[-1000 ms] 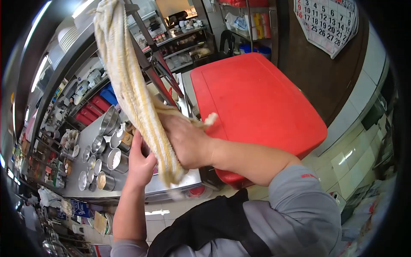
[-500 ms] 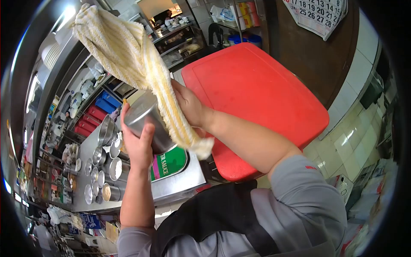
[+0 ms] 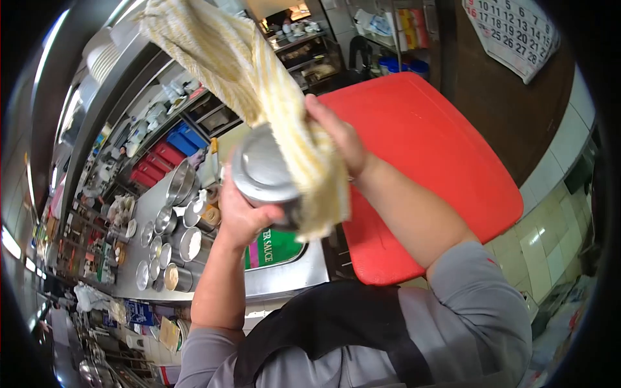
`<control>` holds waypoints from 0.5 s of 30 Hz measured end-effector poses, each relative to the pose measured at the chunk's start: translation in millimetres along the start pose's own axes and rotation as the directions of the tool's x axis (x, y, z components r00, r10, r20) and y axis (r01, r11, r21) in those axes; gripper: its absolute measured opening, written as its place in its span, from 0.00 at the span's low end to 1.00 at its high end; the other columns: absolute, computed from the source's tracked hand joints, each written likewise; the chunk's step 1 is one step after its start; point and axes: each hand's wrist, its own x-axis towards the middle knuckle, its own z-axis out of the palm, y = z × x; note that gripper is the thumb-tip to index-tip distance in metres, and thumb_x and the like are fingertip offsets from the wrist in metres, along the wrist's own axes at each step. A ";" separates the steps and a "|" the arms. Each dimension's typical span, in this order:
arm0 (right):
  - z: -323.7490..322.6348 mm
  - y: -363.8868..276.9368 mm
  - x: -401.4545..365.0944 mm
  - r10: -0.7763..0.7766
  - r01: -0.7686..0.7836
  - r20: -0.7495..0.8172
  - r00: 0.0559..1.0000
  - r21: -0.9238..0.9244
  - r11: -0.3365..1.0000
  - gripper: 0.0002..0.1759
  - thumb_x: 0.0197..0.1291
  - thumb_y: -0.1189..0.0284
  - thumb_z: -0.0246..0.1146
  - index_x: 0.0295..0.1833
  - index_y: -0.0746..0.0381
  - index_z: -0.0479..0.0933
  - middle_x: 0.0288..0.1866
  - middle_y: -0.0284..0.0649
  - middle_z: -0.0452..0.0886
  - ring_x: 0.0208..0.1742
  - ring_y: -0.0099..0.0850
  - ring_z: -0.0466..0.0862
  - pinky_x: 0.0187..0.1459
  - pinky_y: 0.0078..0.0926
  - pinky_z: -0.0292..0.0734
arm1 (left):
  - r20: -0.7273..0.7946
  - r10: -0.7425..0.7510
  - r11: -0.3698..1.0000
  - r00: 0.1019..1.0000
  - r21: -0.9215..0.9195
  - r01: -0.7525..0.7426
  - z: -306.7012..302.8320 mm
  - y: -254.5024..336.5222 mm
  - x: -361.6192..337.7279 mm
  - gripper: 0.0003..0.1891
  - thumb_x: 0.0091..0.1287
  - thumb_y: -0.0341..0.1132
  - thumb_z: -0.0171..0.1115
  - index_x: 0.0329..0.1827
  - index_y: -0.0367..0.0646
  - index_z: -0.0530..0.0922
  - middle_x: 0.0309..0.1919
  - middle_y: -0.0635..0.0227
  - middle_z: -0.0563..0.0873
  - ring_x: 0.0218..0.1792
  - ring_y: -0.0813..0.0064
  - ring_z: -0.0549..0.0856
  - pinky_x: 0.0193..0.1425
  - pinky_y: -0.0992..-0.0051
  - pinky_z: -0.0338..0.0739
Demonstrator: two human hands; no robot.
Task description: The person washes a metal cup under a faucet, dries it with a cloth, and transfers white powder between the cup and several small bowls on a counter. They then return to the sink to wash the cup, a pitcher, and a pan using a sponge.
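Note:
A round steel container (image 3: 264, 167) is held up in front of me, its flat base tilted toward my face. My left hand (image 3: 242, 210) grips it from the left and below, thumb across its side. A yellow-and-white striped cloth (image 3: 284, 97) hangs over the container's right side, its upper part trailing up to the left. My right hand (image 3: 339, 139) has hold of the cloth against the container; several of its fingers are behind the cloth. Beneath them, a green sauce label (image 3: 281, 247) shows on the steel counter.
A large red lid or board (image 3: 427, 155) lies to the right. Several steel bowls and pots stand on the steel counter (image 3: 149, 200) at left, near a knife with a yellow handle (image 3: 214, 146). A shelf rail (image 3: 107, 97) runs along the upper left.
The container has turned so its base now faces me. Both hands and the cloth have shifted right in view, and the cloth wraps lower over the container's side.

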 end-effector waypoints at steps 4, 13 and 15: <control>3.7 12.5 3.8 -0.131 0.125 -0.170 0.977 -0.041 0.991 0.30 0.75 0.46 0.52 0.62 0.61 0.76 0.46 0.37 0.83 0.42 0.20 0.83 0.42 0.21 0.79 | -0.271 -0.085 0.996 0.959 0.000 0.088 -11.8 -4.2 22.8 0.60 0.46 0.59 0.84 0.75 0.35 0.60 0.64 0.58 0.75 0.66 0.64 0.75 0.72 0.64 0.67; 1.0 0.8 -4.7 0.067 -0.064 -0.010 0.998 0.191 0.979 0.27 0.74 0.54 0.56 0.63 0.67 0.76 0.52 0.45 0.85 0.51 0.30 0.86 0.56 0.28 0.80 | -0.007 -0.021 0.995 1.000 0.097 0.022 -2.1 1.5 3.9 0.66 0.36 0.64 0.85 0.74 0.32 0.62 0.63 0.57 0.78 0.67 0.65 0.76 0.71 0.66 0.68; -7.7 1.9 -1.7 0.057 -0.059 0.016 0.998 0.171 0.983 0.31 0.74 0.53 0.56 0.67 0.68 0.74 0.57 0.46 0.84 0.55 0.29 0.85 0.59 0.25 0.79 | -0.072 -0.074 0.994 0.995 0.079 0.080 -4.0 6.0 2.2 0.60 0.47 0.61 0.81 0.77 0.35 0.60 0.65 0.56 0.76 0.65 0.66 0.77 0.68 0.69 0.71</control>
